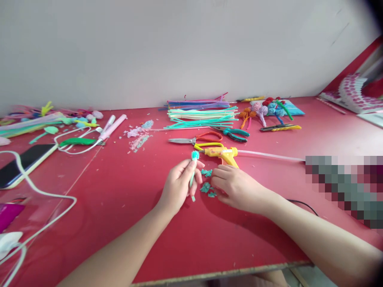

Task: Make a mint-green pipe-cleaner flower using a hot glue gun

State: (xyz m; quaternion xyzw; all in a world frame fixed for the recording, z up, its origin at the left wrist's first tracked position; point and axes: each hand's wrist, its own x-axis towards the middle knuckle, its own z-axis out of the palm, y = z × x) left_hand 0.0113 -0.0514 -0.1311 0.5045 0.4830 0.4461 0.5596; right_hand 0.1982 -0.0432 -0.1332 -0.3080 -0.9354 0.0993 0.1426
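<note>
My left hand (pixel 179 183) is closed around a thin pale-green pipe-cleaner stem with a small teal tuft (pixel 195 155) at its top. The stem stands nearly upright, its lower end showing below the fingers. My right hand (pixel 236 185) rests low over the table to the right, fingers bent inward beside small teal fuzzy pieces (pixel 206 187). Its fingertips are partly hidden, so what they pinch is unclear. Just beyond this hand lies a yellow glue gun (pixel 220 152) with a clear glue stick out of its back, its handle partly behind the hand.
Scissors (pixel 182 140) and teal-handled pliers (pixel 236 133) lie beyond the glue gun. Bundled pipe cleaners (pixel 202 114) are behind them. Fuzzy flowers (pixel 259 111) and a cutter (pixel 281 127) are at right. A phone (pixel 28 161), white cable (pixel 48 193) and pink hair iron (pixel 113 126) lie left.
</note>
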